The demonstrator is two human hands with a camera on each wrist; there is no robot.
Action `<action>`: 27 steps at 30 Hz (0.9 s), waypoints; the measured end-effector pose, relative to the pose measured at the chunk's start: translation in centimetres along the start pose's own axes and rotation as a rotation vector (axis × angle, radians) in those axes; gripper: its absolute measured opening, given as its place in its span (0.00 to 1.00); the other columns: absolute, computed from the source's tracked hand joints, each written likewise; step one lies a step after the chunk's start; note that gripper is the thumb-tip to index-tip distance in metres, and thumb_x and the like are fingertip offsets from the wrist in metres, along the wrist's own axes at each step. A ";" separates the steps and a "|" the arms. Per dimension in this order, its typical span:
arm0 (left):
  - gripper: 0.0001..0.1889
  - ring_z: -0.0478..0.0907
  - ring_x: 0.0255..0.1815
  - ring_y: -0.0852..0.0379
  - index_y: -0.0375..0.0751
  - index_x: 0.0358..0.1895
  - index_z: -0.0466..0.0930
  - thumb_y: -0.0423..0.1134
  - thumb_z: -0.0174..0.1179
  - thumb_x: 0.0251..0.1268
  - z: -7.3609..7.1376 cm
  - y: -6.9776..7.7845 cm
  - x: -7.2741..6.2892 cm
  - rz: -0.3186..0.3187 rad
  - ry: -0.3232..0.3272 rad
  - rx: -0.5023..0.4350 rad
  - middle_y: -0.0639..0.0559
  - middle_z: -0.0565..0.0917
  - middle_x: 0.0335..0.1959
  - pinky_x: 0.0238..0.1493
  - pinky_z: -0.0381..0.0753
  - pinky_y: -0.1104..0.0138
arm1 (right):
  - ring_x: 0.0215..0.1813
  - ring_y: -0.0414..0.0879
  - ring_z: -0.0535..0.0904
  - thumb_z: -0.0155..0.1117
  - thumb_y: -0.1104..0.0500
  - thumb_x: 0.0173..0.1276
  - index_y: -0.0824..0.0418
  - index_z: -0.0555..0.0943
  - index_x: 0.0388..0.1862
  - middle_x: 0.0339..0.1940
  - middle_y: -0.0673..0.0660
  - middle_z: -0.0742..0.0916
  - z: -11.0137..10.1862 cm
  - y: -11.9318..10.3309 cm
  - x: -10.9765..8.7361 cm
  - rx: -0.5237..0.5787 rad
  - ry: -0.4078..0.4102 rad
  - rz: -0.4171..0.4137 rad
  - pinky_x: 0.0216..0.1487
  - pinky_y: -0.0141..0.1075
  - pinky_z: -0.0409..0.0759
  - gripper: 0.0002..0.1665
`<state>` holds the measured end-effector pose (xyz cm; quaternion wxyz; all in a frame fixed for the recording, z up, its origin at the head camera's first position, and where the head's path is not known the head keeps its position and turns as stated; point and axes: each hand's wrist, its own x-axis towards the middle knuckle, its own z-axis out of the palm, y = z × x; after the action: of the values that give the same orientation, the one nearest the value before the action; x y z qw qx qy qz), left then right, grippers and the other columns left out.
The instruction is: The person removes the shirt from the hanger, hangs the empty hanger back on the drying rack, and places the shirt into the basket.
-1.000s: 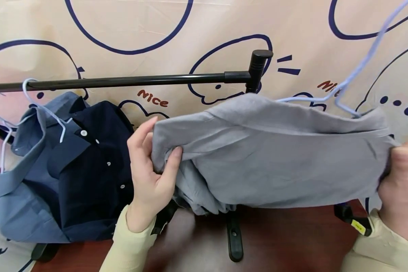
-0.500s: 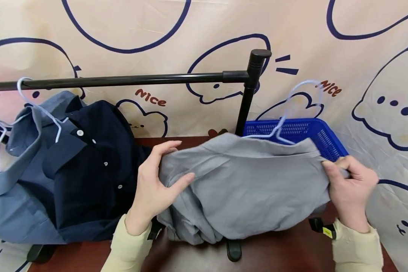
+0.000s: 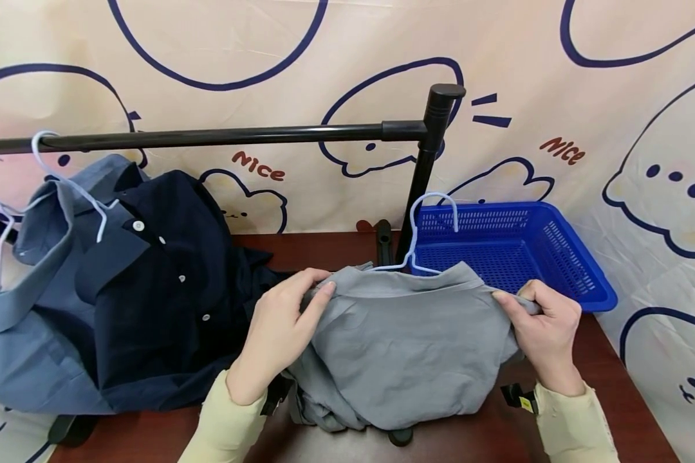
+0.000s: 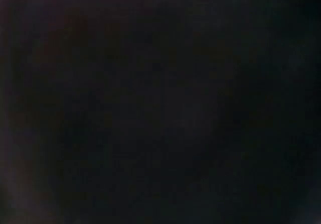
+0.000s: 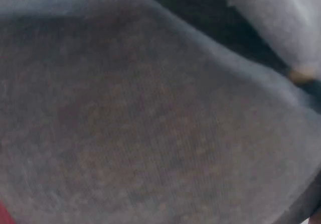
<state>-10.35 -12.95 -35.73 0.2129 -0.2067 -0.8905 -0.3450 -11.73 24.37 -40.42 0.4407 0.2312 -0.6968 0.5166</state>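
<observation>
A grey collared shirt (image 3: 411, 354) hangs bunched between the hands, low over the table. A pale blue hanger (image 3: 412, 235) sits inside it, its hook standing up out of the collar. My left hand (image 3: 280, 328) pinches the shirt's left shoulder between thumb and fingers. At the opposite shoulder, my right hand (image 3: 547, 328) grips the cloth, thumb on top. Grey fabric (image 5: 150, 113) fills most of the right wrist view. The left wrist view is almost black and shows nothing distinct.
A black clothes rail (image 3: 237, 136) crosses behind, ending at a post. On its left hang a navy shirt (image 3: 156, 321) and a blue garment (image 3: 40, 360) on pale hangers. A blue plastic basket (image 3: 596, 289) stands at the right on the dark red table (image 3: 608, 399).
The grey shirt and its hanger have come down and left, with the right hand moving inward. My left hand loosened on the shoulder, then took hold again. The basket has come into view.
</observation>
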 end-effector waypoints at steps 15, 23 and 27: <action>0.13 0.76 0.30 0.66 0.53 0.43 0.85 0.51 0.52 0.80 1.1 -0.4 -0.1 0.020 0.022 -0.008 0.62 0.84 0.37 0.30 0.76 0.64 | 0.18 0.34 0.62 0.80 0.60 0.60 0.61 0.67 0.12 0.14 0.49 0.71 0.3 0.0 -0.4 -0.016 -0.018 0.021 0.23 0.24 0.59 0.30; 0.12 0.77 0.32 0.66 0.53 0.45 0.86 0.52 0.54 0.79 1.2 -0.4 -0.1 0.027 0.020 -0.019 0.61 0.85 0.38 0.32 0.77 0.64 | 0.18 0.34 0.63 0.81 0.62 0.59 0.62 0.70 0.13 0.15 0.49 0.72 0.0 0.3 -0.7 -0.040 -0.024 0.051 0.23 0.25 0.60 0.27; 0.10 0.78 0.34 0.66 0.53 0.45 0.85 0.51 0.57 0.78 1.3 -0.4 -0.2 0.035 0.022 -0.034 0.61 0.85 0.39 0.33 0.78 0.63 | 0.18 0.34 0.62 0.81 0.63 0.58 0.61 0.71 0.14 0.15 0.48 0.72 -0.2 0.4 -0.8 -0.055 -0.043 0.065 0.23 0.25 0.59 0.26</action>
<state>-10.75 -12.34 -36.91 0.2252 -0.2221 -0.8783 -0.3585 -11.55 24.63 -41.29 0.4149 0.2074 -0.7272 0.5060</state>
